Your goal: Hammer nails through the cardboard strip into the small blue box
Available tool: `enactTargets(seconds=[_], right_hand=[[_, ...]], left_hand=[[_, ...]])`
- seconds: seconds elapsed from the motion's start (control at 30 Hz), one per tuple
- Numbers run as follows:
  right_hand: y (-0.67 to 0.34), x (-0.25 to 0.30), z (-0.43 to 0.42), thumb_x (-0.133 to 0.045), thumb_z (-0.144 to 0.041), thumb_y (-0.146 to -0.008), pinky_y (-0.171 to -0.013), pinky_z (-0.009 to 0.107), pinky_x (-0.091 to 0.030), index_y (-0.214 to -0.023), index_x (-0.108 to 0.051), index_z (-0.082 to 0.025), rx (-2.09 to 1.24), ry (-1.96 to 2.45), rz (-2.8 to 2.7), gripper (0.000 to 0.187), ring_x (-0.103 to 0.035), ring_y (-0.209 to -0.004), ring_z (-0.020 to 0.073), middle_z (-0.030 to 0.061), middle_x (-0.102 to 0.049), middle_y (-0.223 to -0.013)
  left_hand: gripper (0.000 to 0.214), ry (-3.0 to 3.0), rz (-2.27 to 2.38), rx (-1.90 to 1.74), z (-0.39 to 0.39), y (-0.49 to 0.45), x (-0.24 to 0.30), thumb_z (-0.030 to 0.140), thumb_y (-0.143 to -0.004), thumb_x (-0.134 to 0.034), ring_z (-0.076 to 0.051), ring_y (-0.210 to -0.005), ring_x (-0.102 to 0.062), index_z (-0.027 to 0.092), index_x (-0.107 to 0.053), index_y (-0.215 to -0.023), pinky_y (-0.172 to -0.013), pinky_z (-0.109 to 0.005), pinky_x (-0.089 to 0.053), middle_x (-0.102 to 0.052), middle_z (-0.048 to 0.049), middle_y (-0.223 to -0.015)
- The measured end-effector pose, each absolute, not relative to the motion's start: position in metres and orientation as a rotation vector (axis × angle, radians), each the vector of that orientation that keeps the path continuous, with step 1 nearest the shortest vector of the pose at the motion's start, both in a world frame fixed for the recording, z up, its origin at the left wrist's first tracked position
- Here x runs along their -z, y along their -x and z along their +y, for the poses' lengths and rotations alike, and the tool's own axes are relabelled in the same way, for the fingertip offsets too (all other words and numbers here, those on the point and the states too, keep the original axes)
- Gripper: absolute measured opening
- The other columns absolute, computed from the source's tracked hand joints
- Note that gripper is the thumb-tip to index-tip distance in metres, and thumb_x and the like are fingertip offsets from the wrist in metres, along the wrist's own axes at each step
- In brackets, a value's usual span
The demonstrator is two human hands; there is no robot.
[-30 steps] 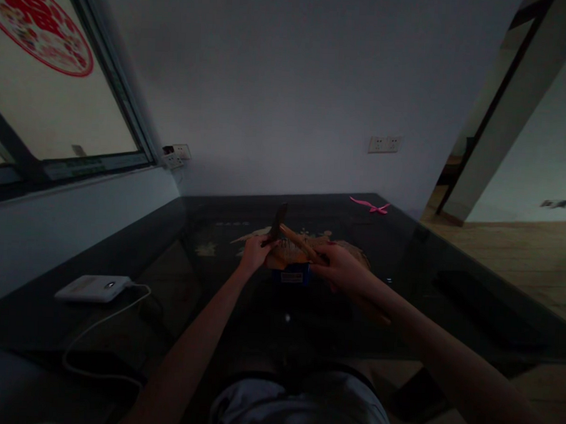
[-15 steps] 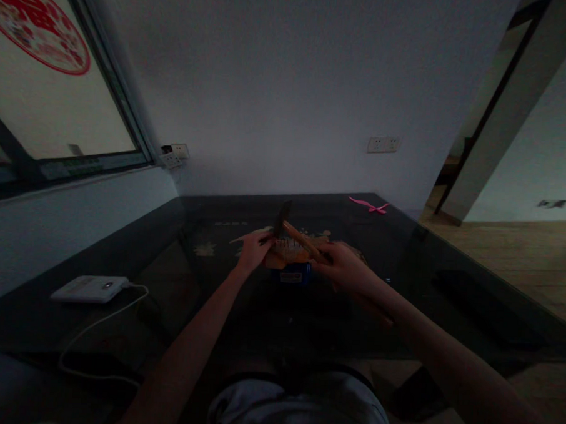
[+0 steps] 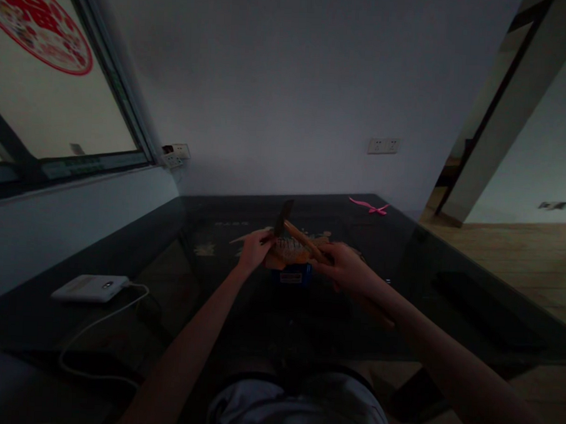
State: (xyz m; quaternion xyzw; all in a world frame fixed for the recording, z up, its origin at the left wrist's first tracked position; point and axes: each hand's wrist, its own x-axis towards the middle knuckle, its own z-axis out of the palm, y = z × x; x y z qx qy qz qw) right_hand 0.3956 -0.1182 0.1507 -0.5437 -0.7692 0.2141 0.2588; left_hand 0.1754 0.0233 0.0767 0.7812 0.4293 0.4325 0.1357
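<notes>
My right hand (image 3: 344,266) is closed round the wooden handle of a small hammer (image 3: 297,232), whose dark head (image 3: 283,216) points up and left. The left hand (image 3: 254,250) pinches something thin and dark, too small to name, just below the hammer head. Between both hands lies a tan wooden piece (image 3: 288,254) resting on a small blue box (image 3: 290,275) with a white label. All of this sits on a dark glass table (image 3: 403,255).
A white power bank (image 3: 91,288) with a white cable (image 3: 100,326) lies at the table's left. A pink ribbon-like item (image 3: 370,206) rests at the far right corner. A dark flat object (image 3: 485,305) lies on the right. Wall and window border the left side.
The hammer head has lifted very slightly and shifted a little right. Both hands keep their grip in nearly the same place.
</notes>
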Motion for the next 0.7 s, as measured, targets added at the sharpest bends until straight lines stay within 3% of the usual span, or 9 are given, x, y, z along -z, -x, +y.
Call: enactTargets(seconds=[0.23, 0.4, 0.6, 0.7], right_hand=[[-0.389, -0.159, -0.121, -0.051, -0.027, -0.081, -0.036, 0.018, -0.035, -0.088, -0.06, -0.014, -0.595, 1.471, -2.081, 0.017, -0.052, -0.038, 0.0089, -0.0041, -0.051, -0.056], [-0.383, -0.165, -0.121, -0.054, -0.023, -0.079, -0.04, 0.018, -0.035, -0.085, -0.063, -0.013, -0.488, 1.53, -2.135, 0.015, -0.05, -0.039, 0.0082, -0.003, -0.054, -0.055], [-0.384, -0.164, -0.118, -0.05, -0.025, -0.081, -0.036, 0.018, -0.038, -0.1, -0.06, -0.013, -0.573, 1.438, -2.11, 0.025, -0.051, -0.039, 0.0075, -0.0016, -0.056, -0.066], [-0.384, -0.162, -0.117, -0.05, -0.024, -0.081, -0.036, 0.018, -0.037, -0.095, -0.061, -0.012, -0.562, 1.456, -2.133, 0.021, -0.051, -0.039, 0.0081, -0.0017, -0.055, -0.063]], left_hand=[[0.023, -2.253, 1.218, -1.268, 0.018, -0.175, -0.075, 0.032, -0.082, -0.055, -0.019, -0.074, -0.065, 0.016, -0.071, -0.083, -0.07, -0.027, -0.048, -0.071, -0.005, -0.08], [0.018, -2.234, 1.247, -1.264, 0.017, -0.175, -0.073, 0.028, -0.08, -0.058, -0.02, -0.076, -0.065, 0.016, -0.071, -0.083, -0.073, -0.029, -0.049, -0.072, -0.005, -0.081], [0.015, -2.18, 1.204, -1.287, 0.016, -0.175, -0.072, 0.025, -0.079, -0.059, -0.019, -0.08, -0.066, 0.016, -0.07, -0.082, -0.076, -0.029, -0.05, -0.072, -0.006, -0.084], [0.017, -2.202, 1.197, -1.267, 0.017, -0.174, -0.072, 0.027, -0.079, -0.059, -0.02, -0.079, -0.066, 0.016, -0.071, -0.08, -0.075, -0.03, -0.05, -0.072, -0.0064, -0.083]])
